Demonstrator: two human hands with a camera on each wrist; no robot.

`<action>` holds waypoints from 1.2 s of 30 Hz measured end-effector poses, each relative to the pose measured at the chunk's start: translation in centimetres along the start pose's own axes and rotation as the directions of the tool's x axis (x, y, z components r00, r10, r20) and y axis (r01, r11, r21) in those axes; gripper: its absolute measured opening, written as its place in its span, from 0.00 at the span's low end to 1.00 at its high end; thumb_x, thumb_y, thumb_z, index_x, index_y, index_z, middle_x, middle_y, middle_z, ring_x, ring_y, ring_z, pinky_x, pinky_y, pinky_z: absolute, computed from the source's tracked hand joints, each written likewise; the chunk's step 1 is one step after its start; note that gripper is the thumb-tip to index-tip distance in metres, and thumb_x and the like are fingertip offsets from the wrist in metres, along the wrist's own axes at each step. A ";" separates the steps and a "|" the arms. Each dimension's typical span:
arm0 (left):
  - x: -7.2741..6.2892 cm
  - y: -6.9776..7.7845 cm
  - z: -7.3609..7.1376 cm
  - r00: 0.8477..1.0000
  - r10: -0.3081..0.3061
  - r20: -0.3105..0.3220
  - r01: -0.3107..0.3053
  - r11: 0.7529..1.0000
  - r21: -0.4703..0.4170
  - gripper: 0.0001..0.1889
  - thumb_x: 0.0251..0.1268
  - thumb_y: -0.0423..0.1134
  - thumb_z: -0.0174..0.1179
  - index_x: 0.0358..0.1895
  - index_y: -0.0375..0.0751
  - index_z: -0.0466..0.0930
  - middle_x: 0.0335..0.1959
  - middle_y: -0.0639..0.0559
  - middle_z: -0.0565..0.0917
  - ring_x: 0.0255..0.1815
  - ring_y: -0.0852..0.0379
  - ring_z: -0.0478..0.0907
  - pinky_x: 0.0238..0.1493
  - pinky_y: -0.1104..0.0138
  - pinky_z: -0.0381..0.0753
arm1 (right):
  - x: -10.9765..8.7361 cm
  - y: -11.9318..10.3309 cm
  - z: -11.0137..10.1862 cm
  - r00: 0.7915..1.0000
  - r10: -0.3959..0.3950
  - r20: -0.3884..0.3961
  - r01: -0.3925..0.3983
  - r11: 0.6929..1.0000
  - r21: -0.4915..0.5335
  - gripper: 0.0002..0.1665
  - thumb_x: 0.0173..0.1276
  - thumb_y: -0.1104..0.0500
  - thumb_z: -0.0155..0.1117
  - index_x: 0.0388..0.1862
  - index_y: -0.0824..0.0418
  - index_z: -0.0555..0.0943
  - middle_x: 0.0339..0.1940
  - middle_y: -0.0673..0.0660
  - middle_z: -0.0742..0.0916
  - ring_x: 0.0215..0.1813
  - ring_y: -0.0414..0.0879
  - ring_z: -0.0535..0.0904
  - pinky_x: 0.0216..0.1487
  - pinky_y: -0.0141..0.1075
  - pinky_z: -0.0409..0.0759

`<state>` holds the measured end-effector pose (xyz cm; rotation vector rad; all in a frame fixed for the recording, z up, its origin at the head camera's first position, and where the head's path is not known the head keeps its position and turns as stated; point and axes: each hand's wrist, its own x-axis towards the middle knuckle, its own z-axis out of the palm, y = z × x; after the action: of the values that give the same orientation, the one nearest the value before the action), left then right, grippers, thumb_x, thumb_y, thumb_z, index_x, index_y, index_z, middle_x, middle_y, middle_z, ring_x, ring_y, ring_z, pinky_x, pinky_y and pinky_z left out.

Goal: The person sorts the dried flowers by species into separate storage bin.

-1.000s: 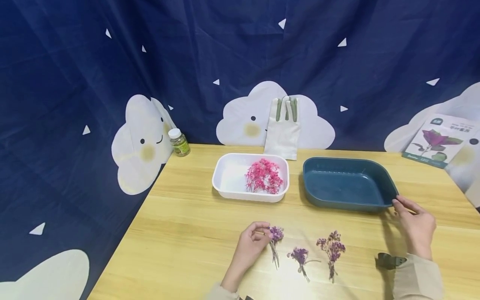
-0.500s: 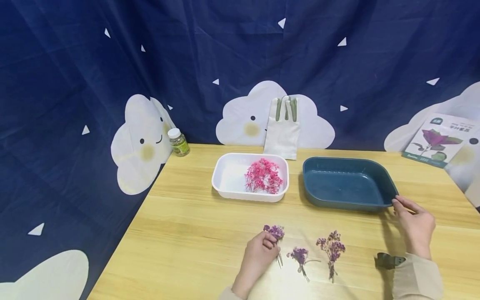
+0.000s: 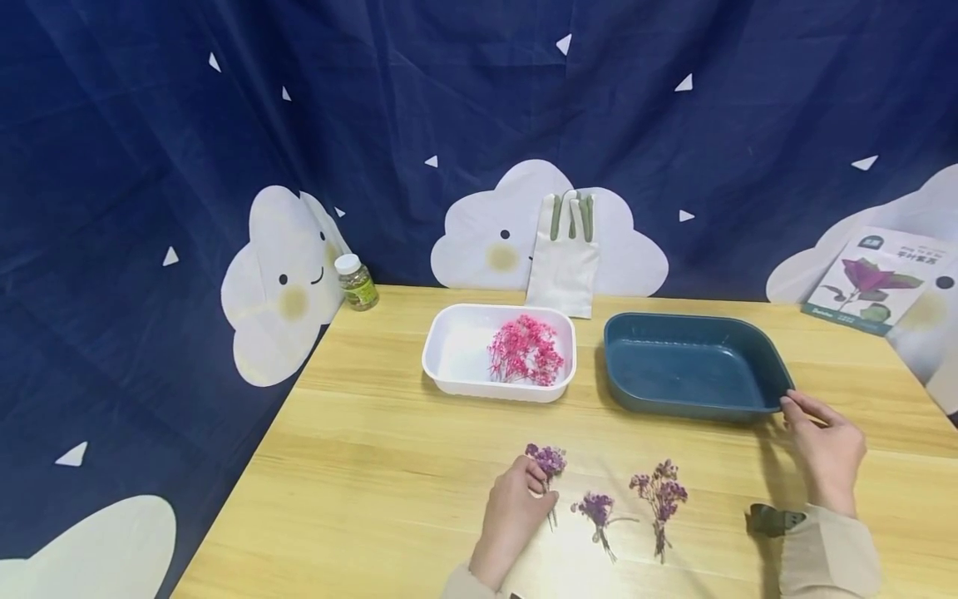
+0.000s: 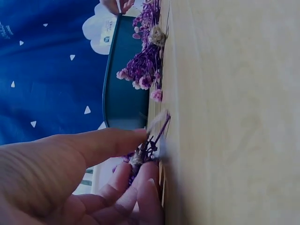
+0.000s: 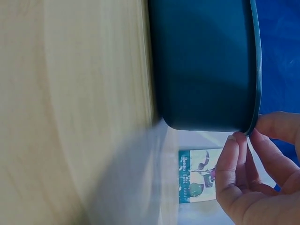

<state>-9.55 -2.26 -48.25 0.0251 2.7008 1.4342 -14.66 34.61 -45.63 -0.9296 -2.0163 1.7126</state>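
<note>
My left hand [image 3: 512, 512] is at the leftmost bunch of purple dried flowers [image 3: 549, 460], low over the table. In the left wrist view, thumb and fingers pinch its tied stems [image 4: 152, 146]; the fingers partly hide its heads. Two similar bunches lie to the right: a middle one [image 3: 596, 507] with a stem sticking out sideways, and a taller one [image 3: 659, 491]. My right hand [image 3: 829, 449] pinches the near right corner of a dark teal basin [image 3: 674, 374], thumb and fingertips on its rim in the right wrist view. Nothing lies inside the basin.
Left of the basin stands a white tray [image 3: 458, 353] holding pink dried flowers [image 3: 526, 349]. Behind it, a white and green glove [image 3: 563, 274] leans on the backdrop. A white-capped jar [image 3: 358, 284] stands at the back left, a flower-picture packet [image 3: 868, 279] at the back right.
My left hand has moved right and slightly nearer, from beside the leftmost bunch's flower heads to its stems, and has taken hold. My right hand stays at the basin's corner.
</note>
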 end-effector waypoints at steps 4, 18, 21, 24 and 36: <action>0.1 -0.2 -0.3 1.000 -0.020 -0.024 0.020 1.000 -0.024 0.12 0.50 0.30 0.68 0.38 0.39 0.78 0.26 0.55 0.82 0.24 0.65 0.76 0.23 0.76 0.75 | 0.1 0.0 0.1 1.000 0.006 -0.004 -0.006 1.000 0.014 0.18 0.64 0.58 0.67 0.22 0.33 0.83 0.12 0.30 0.81 0.17 0.24 0.78 0.21 0.16 0.72; 1.0 -0.5 -0.8 0.997 -0.053 -0.058 0.032 0.948 -0.316 0.11 0.56 0.34 0.67 0.42 0.39 0.80 0.36 0.52 0.85 0.32 0.66 0.79 0.35 0.78 0.80 | -0.2 -0.1 0.1 1.000 -0.009 -0.003 0.009 1.000 -0.019 0.20 0.65 0.57 0.65 0.20 0.31 0.81 0.11 0.29 0.80 0.17 0.23 0.77 0.20 0.15 0.71; 1.2 -0.1 -0.6 0.998 -0.043 -0.055 0.020 0.929 -0.368 0.10 0.56 0.34 0.67 0.42 0.39 0.80 0.37 0.51 0.85 0.33 0.66 0.79 0.36 0.77 0.81 | -0.2 0.0 0.1 1.000 -0.013 -0.003 0.013 1.000 -0.016 0.19 0.65 0.57 0.66 0.20 0.31 0.81 0.11 0.28 0.80 0.17 0.23 0.77 0.20 0.15 0.71; 1.5 0.3 -0.5 0.998 -0.035 -0.050 0.012 0.915 -0.404 0.11 0.57 0.35 0.68 0.42 0.38 0.80 0.38 0.50 0.85 0.32 0.65 0.79 0.36 0.76 0.81 | -0.1 0.0 0.1 1.000 -0.013 -0.001 0.013 1.000 0.000 0.19 0.64 0.57 0.66 0.21 0.31 0.82 0.13 0.27 0.80 0.17 0.23 0.77 0.21 0.15 0.71; 4.0 1.9 0.7 0.999 0.014 -0.034 -0.028 0.896 -0.442 0.12 0.57 0.36 0.68 0.43 0.41 0.79 0.39 0.51 0.84 0.32 0.65 0.77 0.35 0.75 0.80 | 0.0 0.1 0.0 1.000 -0.013 0.006 0.013 1.000 0.020 0.19 0.64 0.58 0.67 0.20 0.32 0.82 0.14 0.26 0.81 0.18 0.23 0.78 0.22 0.14 0.72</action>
<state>-13.51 -0.35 -47.33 0.0027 2.3303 2.0340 -14.59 34.59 -45.76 -0.9037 -2.0010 1.7272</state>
